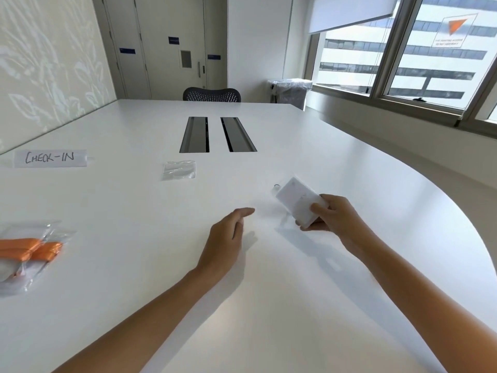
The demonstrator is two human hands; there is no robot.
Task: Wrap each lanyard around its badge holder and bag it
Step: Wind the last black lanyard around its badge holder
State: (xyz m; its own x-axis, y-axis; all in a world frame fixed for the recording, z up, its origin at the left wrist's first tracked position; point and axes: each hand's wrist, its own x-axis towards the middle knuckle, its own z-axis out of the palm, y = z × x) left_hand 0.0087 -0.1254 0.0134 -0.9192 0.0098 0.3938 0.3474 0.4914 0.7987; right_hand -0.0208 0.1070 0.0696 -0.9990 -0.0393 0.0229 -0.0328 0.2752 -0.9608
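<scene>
The right hand [339,219] is gripping a white badge holder [297,199] by its near end, thumb on top, holding it tilted just above the tabletop [139,208]. The left hand [225,239] is hovering nearby with fingers relaxed and holding nothing. An empty clear bag [179,170] is lying farther back, and bagged orange lanyards [28,253] are sitting at the left edge.

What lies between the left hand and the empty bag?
Nothing; the head view shows only bare table between left hand and bag.
</scene>
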